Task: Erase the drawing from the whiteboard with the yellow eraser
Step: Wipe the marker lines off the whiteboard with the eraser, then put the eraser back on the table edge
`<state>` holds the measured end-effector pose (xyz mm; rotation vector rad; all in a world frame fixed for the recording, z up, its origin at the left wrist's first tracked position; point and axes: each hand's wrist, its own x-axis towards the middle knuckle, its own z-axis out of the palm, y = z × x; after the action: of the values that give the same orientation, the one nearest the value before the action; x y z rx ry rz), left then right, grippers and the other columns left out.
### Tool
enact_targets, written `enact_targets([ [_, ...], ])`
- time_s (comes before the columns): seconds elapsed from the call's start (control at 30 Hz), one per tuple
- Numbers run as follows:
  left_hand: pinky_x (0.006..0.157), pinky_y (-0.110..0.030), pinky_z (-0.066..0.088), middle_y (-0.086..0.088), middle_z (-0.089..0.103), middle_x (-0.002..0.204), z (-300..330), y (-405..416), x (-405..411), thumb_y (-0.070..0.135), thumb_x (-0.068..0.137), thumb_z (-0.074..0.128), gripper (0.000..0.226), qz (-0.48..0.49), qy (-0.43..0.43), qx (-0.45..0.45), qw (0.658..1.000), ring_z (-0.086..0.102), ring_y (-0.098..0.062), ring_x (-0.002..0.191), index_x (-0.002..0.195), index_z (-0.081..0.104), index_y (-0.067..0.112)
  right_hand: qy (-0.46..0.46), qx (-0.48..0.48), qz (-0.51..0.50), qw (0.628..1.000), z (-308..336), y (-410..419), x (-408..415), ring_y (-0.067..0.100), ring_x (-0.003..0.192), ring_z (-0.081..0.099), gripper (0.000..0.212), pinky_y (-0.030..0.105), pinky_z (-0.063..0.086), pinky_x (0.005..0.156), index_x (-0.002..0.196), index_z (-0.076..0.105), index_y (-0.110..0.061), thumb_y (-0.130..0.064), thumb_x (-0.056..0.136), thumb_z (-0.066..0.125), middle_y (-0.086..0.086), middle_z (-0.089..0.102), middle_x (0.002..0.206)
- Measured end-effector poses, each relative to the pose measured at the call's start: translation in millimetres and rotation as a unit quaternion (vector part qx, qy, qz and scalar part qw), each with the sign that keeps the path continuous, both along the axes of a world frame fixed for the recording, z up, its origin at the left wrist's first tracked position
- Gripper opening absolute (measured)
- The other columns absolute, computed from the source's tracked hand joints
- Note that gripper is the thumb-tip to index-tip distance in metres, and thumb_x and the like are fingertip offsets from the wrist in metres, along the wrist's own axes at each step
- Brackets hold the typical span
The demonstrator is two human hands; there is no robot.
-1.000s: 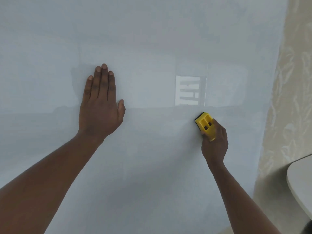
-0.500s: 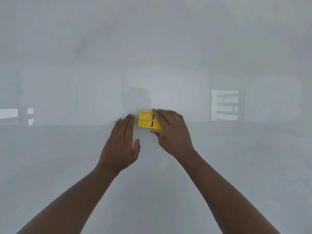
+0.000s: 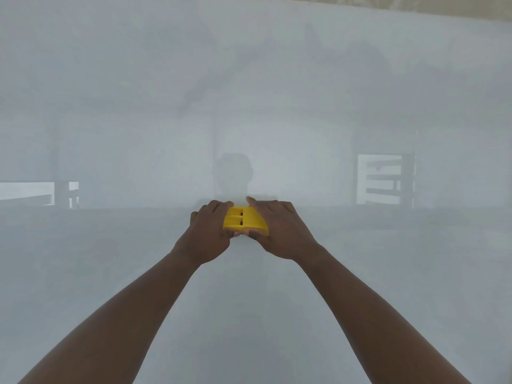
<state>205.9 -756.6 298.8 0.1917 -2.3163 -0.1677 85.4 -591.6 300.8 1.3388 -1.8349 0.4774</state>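
Item: yellow eraser (image 3: 245,220), which I am clamping between left hand (image 3: 206,234) and right hand (image 3: 279,230) against the whiteboard (image 3: 277,92). No drawing visible; I am judging erasing finished, lift-off next.

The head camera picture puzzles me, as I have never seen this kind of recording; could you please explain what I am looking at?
There is no machine here: a person wears a camera on the head, which looks forward and down along both bare forearms. The pale surface filling the view is a whiteboard. It is glossy, so the bright shapes and the dim outline on it are reflections of the room, not drawings. No clear pen marks show on the board. Between the left hand and the right hand is a yellow eraser, gripped by both at the board.
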Motion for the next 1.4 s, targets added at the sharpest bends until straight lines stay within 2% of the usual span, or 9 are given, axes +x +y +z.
enact_targets([
  [0.1, 0.108, -0.045, 0.034, -0.011, 0.052, 0.142, 3, 6, 10, 0.03, 0.092, 0.069, 0.063, -0.005, 0.004, 0.033, 0.999, 0.052, -0.032, 0.129, 0.147, 0.045, 0.012, -0.078, -0.046, -0.016, 0.996, -8, 17, 4, 0.018, 0.134, 0.042, 0.073, 0.038, 0.023, 0.109, 0.151, 0.033, -0.022, -0.061, 0.092, 0.053, 0.0, 0.046, 0.148],
  [0.17, 0.11, -0.046, 0.035, -0.012, 0.052, 0.141, 5, 10, 14, 0.027, 0.092, 0.07, 0.062, -0.014, 0.005, 0.058, 0.998, 0.051, -0.033, 0.129, 0.146, 0.045, 0.011, -0.119, -0.073, -0.031, 0.99, -14, 29, 5, 0.017, 0.136, 0.04, 0.071, 0.034, 0.02, 0.104, 0.151, 0.032, -0.023, -0.058, 0.093, 0.053, -0.001, 0.043, 0.149],
  [0.3, 0.113, -0.046, 0.034, -0.013, 0.05, 0.144, 0, 23, 14, 0.025, 0.094, 0.068, 0.062, -0.039, -0.003, 0.093, 0.995, 0.049, -0.033, 0.133, 0.149, 0.043, 0.012, -0.169, -0.095, -0.038, 0.98, -27, 49, 9, 0.017, 0.128, 0.048, 0.065, 0.034, 0.022, 0.098, 0.148, 0.036, -0.023, -0.052, 0.094, 0.057, 0.0, 0.048, 0.143],
  [0.53, 0.116, -0.047, 0.037, -0.015, 0.046, 0.15, -19, 71, -6, 0.022, 0.093, 0.07, 0.067, -0.106, -0.02, 0.137, 0.985, 0.048, -0.034, 0.136, 0.152, 0.041, 0.008, -0.177, -0.107, -0.097, 0.973, -44, 109, 11, 0.02, 0.127, 0.049, 0.064, 0.034, 0.022, 0.098, 0.145, 0.04, -0.022, -0.05, 0.092, 0.062, 0.002, 0.05, 0.14],
  [0.73, 0.112, -0.046, 0.042, -0.016, 0.047, 0.149, -38, 146, -48, 0.02, 0.091, 0.073, 0.069, -0.182, -0.047, 0.137, 0.973, 0.049, -0.035, 0.135, 0.151, 0.042, 0.008, -0.173, -0.119, -0.189, 0.959, -66, 200, 8, 0.02, 0.125, 0.051, 0.063, 0.036, 0.024, 0.099, 0.142, 0.043, -0.022, -0.05, 0.089, 0.065, 0.002, 0.052, 0.138],
  [0.9, 0.11, -0.046, 0.042, -0.015, 0.048, 0.148, -67, 248, -97, 0.021, 0.092, 0.071, 0.067, -0.26, -0.097, 0.119, 0.953, 0.049, -0.035, 0.134, 0.151, 0.042, 0.009, -0.192, -0.134, -0.274, 0.933, -97, 312, 4, 0.02, 0.125, 0.051, 0.063, 0.035, 0.023, 0.099, 0.142, 0.044, -0.021, -0.048, 0.089, 0.066, 0.003, 0.053, 0.137],
  [1.0, 0.108, -0.046, 0.042, -0.014, 0.048, 0.147, -89, 319, -124, 0.02, 0.094, 0.068, 0.064, -0.305, -0.136, 0.111, 0.936, 0.048, -0.035, 0.133, 0.151, 0.041, 0.01, -0.207, -0.138, -0.321, 0.914, -117, 386, 0, 0.023, 0.126, 0.052, 0.064, 0.04, 0.025, 0.101, 0.143, 0.044, -0.019, -0.045, 0.089, 0.067, 0.005, 0.053, 0.139],
  [1.23, 0.112, -0.047, 0.042, -0.016, 0.046, 0.149, -146, 502, -179, 0.013, 0.094, 0.064, 0.063, -0.395, -0.212, 0.104, 0.888, 0.046, -0.036, 0.137, 0.152, 0.04, 0.011, -0.258, -0.146, -0.439, 0.848, -179, 555, 2, 0.022, 0.121, 0.054, 0.059, 0.035, 0.024, 0.095, 0.137, 0.049, -0.018, -0.044, 0.087, 0.069, 0.003, 0.055, 0.135],
  [1.4, 0.115, -0.044, 0.039, -0.017, 0.049, 0.149, -202, 626, -205, 0.008, 0.095, 0.061, 0.061, -0.446, -0.275, 0.091, 0.847, 0.047, -0.035, 0.138, 0.153, 0.042, 0.013, -0.313, -0.161, -0.512, 0.784, -240, 661, 13, 0.019, 0.117, 0.056, 0.058, 0.035, 0.027, 0.094, 0.131, 0.054, -0.019, -0.048, 0.084, 0.072, 0.001, 0.058, 0.13],
])
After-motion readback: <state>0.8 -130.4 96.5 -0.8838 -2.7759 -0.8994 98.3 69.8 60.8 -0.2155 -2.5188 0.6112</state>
